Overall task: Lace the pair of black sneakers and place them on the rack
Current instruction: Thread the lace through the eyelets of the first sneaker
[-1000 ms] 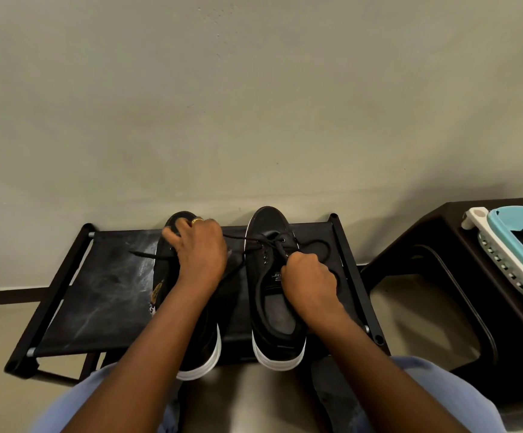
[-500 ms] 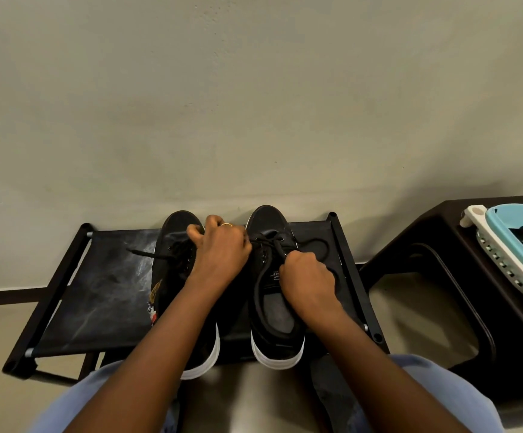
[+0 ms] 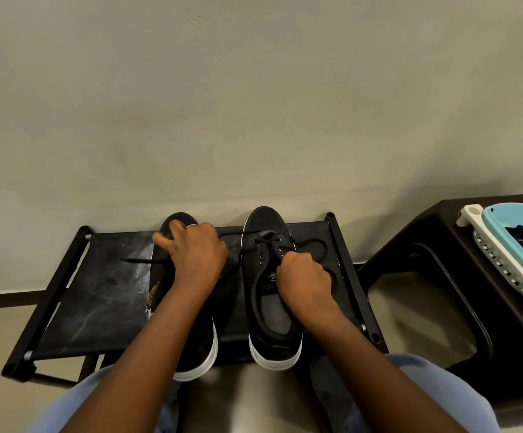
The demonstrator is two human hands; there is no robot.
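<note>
While both sneakers sit side by side on the rack (image 3: pixel 97 295), toes to the far wall, my right hand (image 3: pixel 304 281) clenches the lace (image 3: pixel 272 248) over the right sneaker (image 3: pixel 265 307). Farther left, my left hand (image 3: pixel 197 256) pinches the other lace end above the left sneaker (image 3: pixel 204 345).

Black sneakers (image 3: pixel 272 295) with white soles; black rack (image 3: pixel 97 295); light-blue basket (image 3: pixel 516 245).

**Bare arms, one ring, pale blue cloth**

Both forearms are bare to the bottom of the frame. The left hand (image 3: pixel 196 256) wears a gold ring (image 3: pixel 192 225) on one finger. The right hand (image 3: pixel 304 284) shows no jewellery. Pale blue clothing (image 3: pixel 435 398) covers the knees.
</note>
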